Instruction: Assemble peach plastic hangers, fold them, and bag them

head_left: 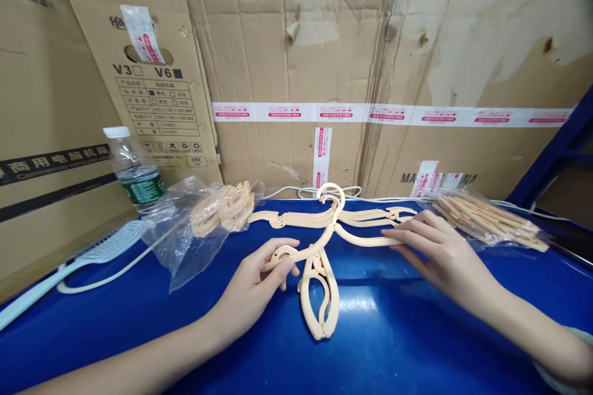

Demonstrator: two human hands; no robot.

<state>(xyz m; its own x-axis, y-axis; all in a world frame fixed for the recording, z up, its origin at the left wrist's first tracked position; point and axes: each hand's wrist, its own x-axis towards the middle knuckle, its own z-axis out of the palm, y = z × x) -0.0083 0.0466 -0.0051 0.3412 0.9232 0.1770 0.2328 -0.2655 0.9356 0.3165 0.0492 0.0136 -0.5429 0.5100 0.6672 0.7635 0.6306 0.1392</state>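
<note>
A cream plastic folding hanger (361,238) is held up between both hands, its hook at the top. My left hand (264,274) pinches the end of its left arm, fingers closed around it. On the other side, the fingertips of my right hand (435,253) grip the right arm's end. Another cream piece (319,302), a folded loop shape, lies on the blue table below the hanger, near my left hand. Behind, assembled-looking cream hangers (301,218) lie across the table, partly hidden by the held one.
At left stand a water bottle (139,173) and a clear plastic bag of curved cream parts (222,210); a pale hairbrush (102,247) lies in front. A bag of straight cream parts (491,219) is at right. A white cable runs along cardboard (287,154) behind the blue table (393,339).
</note>
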